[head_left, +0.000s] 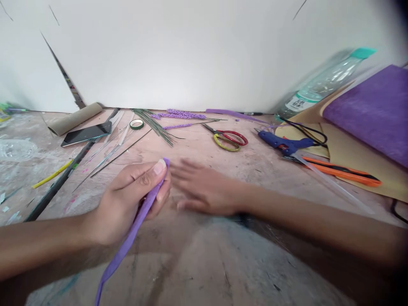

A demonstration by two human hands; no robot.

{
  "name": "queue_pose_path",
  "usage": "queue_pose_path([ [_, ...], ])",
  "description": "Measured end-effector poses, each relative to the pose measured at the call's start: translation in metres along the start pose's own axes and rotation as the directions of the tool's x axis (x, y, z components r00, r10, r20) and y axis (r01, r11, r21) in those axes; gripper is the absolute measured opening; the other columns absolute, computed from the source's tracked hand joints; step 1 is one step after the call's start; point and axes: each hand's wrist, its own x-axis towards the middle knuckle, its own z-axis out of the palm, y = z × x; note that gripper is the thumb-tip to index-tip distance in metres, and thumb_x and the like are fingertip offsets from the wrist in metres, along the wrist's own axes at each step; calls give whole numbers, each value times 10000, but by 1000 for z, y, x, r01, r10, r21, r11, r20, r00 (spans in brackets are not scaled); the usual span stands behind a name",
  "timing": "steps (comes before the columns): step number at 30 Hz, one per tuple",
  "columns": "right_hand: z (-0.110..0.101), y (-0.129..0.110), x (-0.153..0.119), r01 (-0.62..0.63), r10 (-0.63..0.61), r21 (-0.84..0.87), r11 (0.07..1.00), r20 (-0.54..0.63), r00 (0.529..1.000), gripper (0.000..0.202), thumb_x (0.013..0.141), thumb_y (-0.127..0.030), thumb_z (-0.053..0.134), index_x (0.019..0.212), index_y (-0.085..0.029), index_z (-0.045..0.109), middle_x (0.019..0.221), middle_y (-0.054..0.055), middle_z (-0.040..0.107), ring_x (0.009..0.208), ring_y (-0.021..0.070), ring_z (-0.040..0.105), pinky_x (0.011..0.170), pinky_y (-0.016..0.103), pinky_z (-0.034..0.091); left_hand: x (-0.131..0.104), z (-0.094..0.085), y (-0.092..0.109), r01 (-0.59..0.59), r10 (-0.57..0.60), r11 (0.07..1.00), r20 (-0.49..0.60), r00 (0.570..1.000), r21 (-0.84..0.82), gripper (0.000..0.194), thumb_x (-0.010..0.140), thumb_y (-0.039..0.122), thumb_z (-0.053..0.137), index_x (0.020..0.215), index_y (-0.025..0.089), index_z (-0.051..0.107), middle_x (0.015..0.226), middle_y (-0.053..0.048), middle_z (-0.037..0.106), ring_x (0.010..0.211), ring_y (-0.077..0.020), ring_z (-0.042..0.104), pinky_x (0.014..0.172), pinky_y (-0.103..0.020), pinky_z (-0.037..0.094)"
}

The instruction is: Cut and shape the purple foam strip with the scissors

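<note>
A cardboard tube lay at the back left, with a phone just in front of it. Nearer the front was a yellow stick, beside a dark strip running slantwise over the scuffed table. Scissors lay near the middle — one handle red, the other yellow. To the right was a blue glue gun, nozzle toward the left, and an orange cutter on brown paper. Behind these, a teal-capped bottle slanted rightward — before a white panel.
</note>
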Motion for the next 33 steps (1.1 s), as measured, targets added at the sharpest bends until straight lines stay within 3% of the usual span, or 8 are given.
queue_pose_path([
  [3,-16,29,-2,-134,132,-35,990,-63,989,748,1047,-536,368,1581,-23,257,1651,236,164,1550,337,121,1237,594,103,11,-8,0,-18,19,1000,-45,999,26,469,993,437,501,601,185,452,385,61,374,378,-71,241,460,-265,194],
  [5,-24,15,-9,-164,159,-44,986,-99,982,762,1053,-528,341,1595,-15,186,1664,224,96,1559,321,62,1244,584,66,16,-12,0,-31,32,999,-61,998,21,480,989,414,506,576,191,404,363,59,365,375,-70,222,471,-272,183],
  [8,-24,-44,-23,39,-38,24,999,-25,999,816,995,-593,463,1611,-124,208,1683,92,131,1567,247,34,1274,497,-5,18,-16,2,-54,54,999,-59,997,2,479,998,369,477,562,193,384,352,53,363,373,-71,223,477,-275,181],
  [12,-8,-92,-35,307,-329,154,939,145,933,597,1038,-313,467,1583,-137,300,1675,32,147,1561,164,80,1279,411,-66,15,-16,1,-87,85,996,-91,992,-9,461,1022,327,414,582,190,392,358,48,378,367,-72,226,469,-268,173],
  [16,0,-33,-32,-10,3,92,996,75,997,764,1012,-555,451,1617,-165,196,1670,61,164,1555,224,135,1279,484,43,18,-17,-3,-105,109,994,-138,984,39,462,1019,300,403,570,192,390,363,47,361,367,-76,246,461,-271,183],
  [22,-20,62,-30,-359,347,-59,931,-156,925,619,1047,-400,347,1548,-36,355,1621,236,275,1520,378,223,1208,655,170,30,-21,-20,-93,116,984,-149,982,149,484,1010,311,433,541,191,414,403,46,362,386,-81,296,434,-251,210],
  [29,-22,-17,-19,-172,168,-11,985,-145,975,608,1040,-473,413,1529,-113,392,1619,133,362,1497,250,320,1229,440,269,37,-27,-39,-79,121,969,-170,978,235,385,973,464,534,737,163,583,459,73,428,395,-67,325,399,-193,221],
  [33,-16,-51,-13,-118,207,307,944,-277,938,414,1010,-352,497,1347,-117,542,1351,144,618,1247,263,546,1073,430,404,38,-26,-38,-50,90,964,-145,985,260,339,941,480,587,847,155,599,424,78,493,334,-63,332,372,-184,223],
])
